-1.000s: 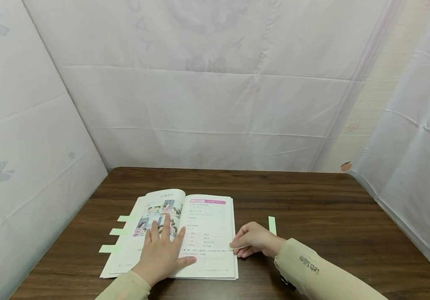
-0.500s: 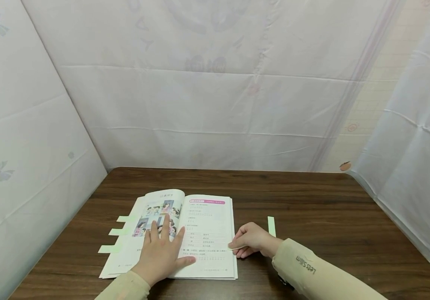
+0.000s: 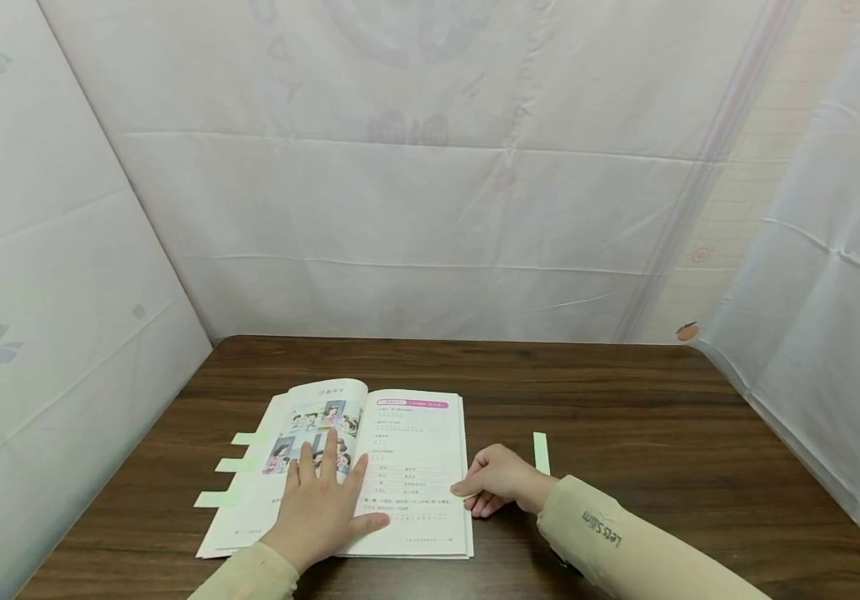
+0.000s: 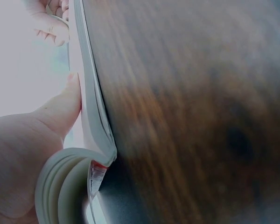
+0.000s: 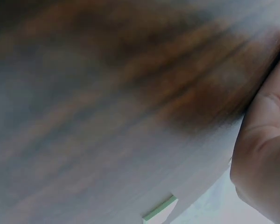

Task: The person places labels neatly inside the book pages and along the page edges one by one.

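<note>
A book (image 3: 418,462) lies spread open on the dark wood-grain bench (image 3: 640,417), its left side showing coloured pictures and its right side a pink heading above printed text. Across the lower middle of the book, the left hand (image 3: 317,512) rests flat with fingers spread, its thumb reaching onto the right page. At the book's right edge, toward its lower part, the right hand (image 3: 501,482) pinches a thin pale strip (image 3: 467,497) between thumb and curled fingers; whether the strip touches the page cannot be told. Three pale green tabs (image 3: 217,499) stick out from the book's left edge, one below another. To the book's right, just past the right hand, a loose green slip (image 3: 542,450) lies on the bench. Behind the book, beyond the bench, hangs a white printed cloth (image 3: 437,208).
</note>
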### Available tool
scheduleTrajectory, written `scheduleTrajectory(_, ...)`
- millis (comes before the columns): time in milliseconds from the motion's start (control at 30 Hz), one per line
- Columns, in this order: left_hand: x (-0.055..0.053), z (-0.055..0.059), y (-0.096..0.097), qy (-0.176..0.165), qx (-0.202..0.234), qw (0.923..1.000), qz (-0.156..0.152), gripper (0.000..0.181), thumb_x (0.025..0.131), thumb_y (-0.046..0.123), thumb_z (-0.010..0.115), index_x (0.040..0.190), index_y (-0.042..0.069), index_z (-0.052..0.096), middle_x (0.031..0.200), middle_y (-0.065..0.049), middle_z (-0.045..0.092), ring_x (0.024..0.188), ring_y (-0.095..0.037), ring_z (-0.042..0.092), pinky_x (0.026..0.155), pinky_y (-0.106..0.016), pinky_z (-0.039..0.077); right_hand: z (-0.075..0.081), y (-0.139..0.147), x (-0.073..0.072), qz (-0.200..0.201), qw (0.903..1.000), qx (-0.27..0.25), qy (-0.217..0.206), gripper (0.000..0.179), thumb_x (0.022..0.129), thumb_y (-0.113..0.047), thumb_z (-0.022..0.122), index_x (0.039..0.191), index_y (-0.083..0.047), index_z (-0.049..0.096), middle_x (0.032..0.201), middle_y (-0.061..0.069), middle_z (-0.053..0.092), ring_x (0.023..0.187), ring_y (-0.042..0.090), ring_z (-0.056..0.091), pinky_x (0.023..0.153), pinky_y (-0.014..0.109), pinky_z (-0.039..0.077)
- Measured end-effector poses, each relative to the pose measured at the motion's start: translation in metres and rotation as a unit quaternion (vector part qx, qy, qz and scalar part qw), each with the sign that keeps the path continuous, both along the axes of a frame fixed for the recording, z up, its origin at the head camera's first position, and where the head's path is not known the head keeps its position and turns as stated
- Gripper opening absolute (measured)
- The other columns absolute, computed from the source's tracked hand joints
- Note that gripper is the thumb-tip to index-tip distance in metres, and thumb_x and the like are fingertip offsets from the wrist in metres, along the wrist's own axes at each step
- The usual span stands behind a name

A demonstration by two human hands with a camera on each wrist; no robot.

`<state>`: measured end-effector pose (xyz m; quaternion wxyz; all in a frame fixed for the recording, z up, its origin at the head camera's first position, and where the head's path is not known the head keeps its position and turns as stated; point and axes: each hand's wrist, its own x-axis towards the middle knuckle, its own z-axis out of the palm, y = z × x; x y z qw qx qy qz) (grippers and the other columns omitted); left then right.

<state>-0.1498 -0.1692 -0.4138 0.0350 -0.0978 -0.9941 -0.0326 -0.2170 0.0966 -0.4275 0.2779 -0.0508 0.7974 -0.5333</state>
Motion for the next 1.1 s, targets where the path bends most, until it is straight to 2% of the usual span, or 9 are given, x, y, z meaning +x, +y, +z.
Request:
scheduleTrajectory(100,0.0017,0.003,0.0021,-0.002,0.0,1.0,0.003,0.087,0.076,0.07,0.067,0.138,0.009,0.058,0.155,-0.037,0.026,0.131,-0.069,0.029,0.102,-0.075,0.029,0.0019,-0.0004,0.0013,-0.004,1.0,0.009,0.001,0.021,0.085,-0.014,0.077,0.078,-0.005,0.06,0.058,0.002,0.064,0.046,0.006,0.058,0.047,0.02,0.052)
scheduleTrajectory(467,-0.0001,0.0018,0.0005,-0.003,-0.002,1.0,0.005,0.087,0.077,0.071,0.067,0.138,0.009,0.058,0.155,-0.037,0.025,0.132,-0.069,0.028,0.102,-0.076,0.029,0.0039,-0.003,0.0018,-0.011,0.9998,0.015,0.002,0.021,0.084,-0.014,0.078,0.076,-0.005,0.06,0.057,0.002,0.063,0.046,0.006,0.058,0.047,0.02,0.052)
scheduleTrajectory(867,0.0003,-0.0005,-0.0002,-0.001,-0.001,1.0,0.004,0.088,0.076,0.071,0.067,0.138,0.009,0.058,0.154,-0.038,0.025,0.131,-0.07,0.028,0.102,-0.076,0.029,0.003,0.0019,0.0013,0.017,0.9997,-0.014,-0.004,0.018,0.08,-0.008,0.078,0.076,-0.006,0.061,0.057,0.001,0.063,0.047,0.005,0.058,0.047,0.018,0.05)
scheduleTrajectory(1100,-0.0001,-0.0022,-0.0004,0.001,-0.002,1.0,0.001,0.088,0.076,0.071,0.066,0.138,0.009,0.058,0.154,-0.038,0.026,0.131,-0.069,0.028,0.102,-0.076,0.029,0.0019,0.0048,0.0005,0.024,0.9997,-0.005,-0.007,0.019,0.08,-0.009,0.079,0.078,-0.006,0.06,0.056,0.002,0.063,0.045,0.006,0.057,0.045,0.02,0.05)
